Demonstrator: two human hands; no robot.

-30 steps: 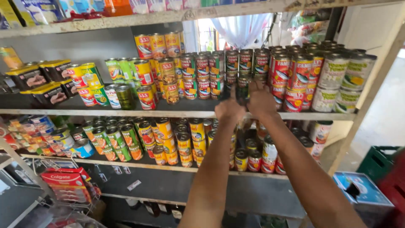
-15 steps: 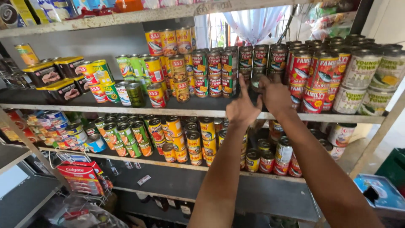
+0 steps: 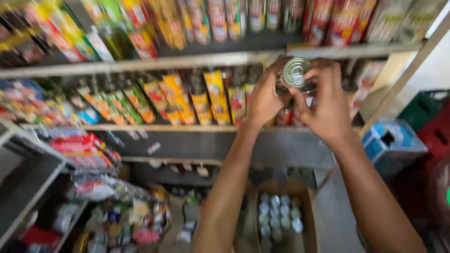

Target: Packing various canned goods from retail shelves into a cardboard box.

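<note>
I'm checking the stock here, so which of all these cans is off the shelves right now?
The can with the silver pull-tab lid, gripped between the left hand and right hand. The other cans stand on the shelves or in the floor box.

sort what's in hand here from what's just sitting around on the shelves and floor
In hand:
- pull-tab can, held between both hands
- left hand
- right hand

Lying about:
- yellow-labelled cans on the lower shelf
- cardboard box of cans on the floor
- blue box

can: silver lid | shelf cans: yellow-orange labels | box: blue
</note>
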